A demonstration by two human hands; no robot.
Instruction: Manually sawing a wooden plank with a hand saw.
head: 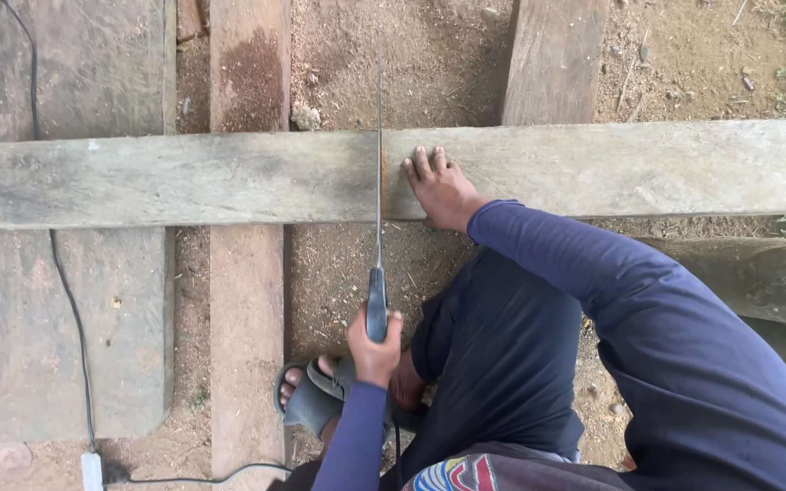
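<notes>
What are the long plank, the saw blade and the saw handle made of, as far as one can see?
Plank: wood, unpainted, grey and weathered, with visible grain and rough edges. Saw blade: probably metal, seen edge-on as a thin, straight, grey line crossing the plank. Saw handle: dark and smooth, perhaps plastic or painted wood; the left hand covers its lower part. The right hand presses on the plank.

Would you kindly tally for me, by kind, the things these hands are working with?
Handsaw: 1
Plank being sawn: 1
Narrow boards crosswise to it: 2
Hands: 2, left hand on the saw's grip, right hand flat on the plank
Total: 6
</notes>
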